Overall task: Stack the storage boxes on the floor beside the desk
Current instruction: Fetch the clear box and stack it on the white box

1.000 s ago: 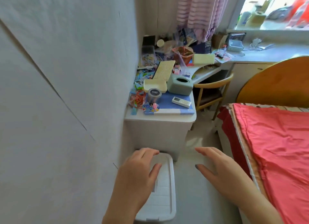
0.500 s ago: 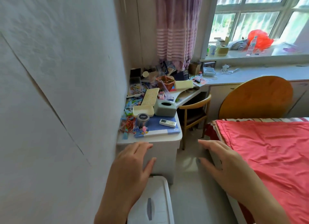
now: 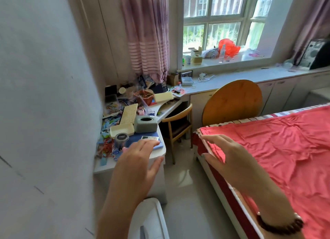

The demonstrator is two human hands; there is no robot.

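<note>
A white storage box with a translucent lid stands on the floor at the bottom of the view, tight against the white desk and the wall. Only its far end shows. My left hand hovers above it with fingers spread, holding nothing. My right hand is raised over the gap between box and bed, palm turned inward, fingers apart and empty. A dark bead bracelet sits on my right wrist. No other storage box is visible.
The desk top is crowded with a grey tissue box, a cream tray, a remote and papers. A wooden chair stands beyond it. A bed with a red cover fills the right. A narrow strip of pale floor runs between.
The view has tilted upward, so the box has slid to the bottom edge. Both hands have risen off the lid and away from the box, staying spread and empty.
</note>
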